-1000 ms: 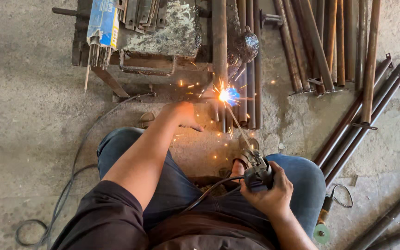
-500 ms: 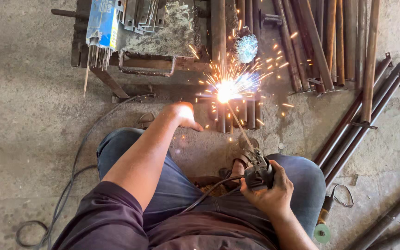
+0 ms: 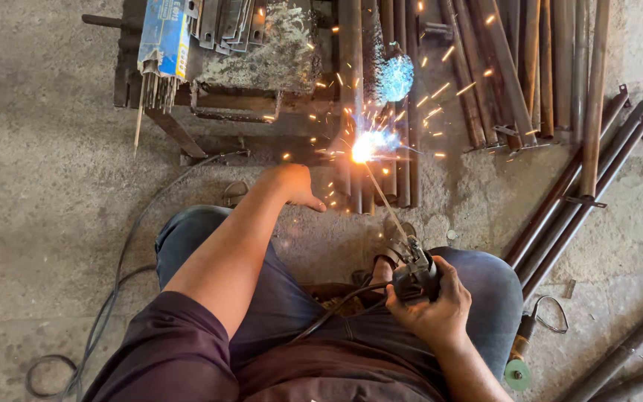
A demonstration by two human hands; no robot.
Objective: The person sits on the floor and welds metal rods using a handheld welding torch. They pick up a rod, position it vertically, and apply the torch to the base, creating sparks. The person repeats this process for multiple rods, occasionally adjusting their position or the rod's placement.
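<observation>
Sparks are scattering wider than a moment ago, now flying toward the upper right. Upper left, a blue box of welding rods point(image 3: 159, 41) is spilling thin rods. At centre, the left hand point(image 3: 297, 186) is resting open beside stiff, heavy steel tubes point(image 3: 370, 97). Lower right, the right hand point(image 3: 433, 301) is clenching the electrode holder point(image 3: 414, 272) by its insulated grip.

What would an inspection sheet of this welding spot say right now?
Surface: bare concrete floor, dusty.
Job's things: electrode holder with rod; arc sparking on steel bars.
Clutter: box of rods, loose pipes, green-tipped tool.
Hands: right hand grips the holder; left hand rests open near the bars.
Cables: one to the holder; another across the floor.
Surroundings: metal frame.
</observation>
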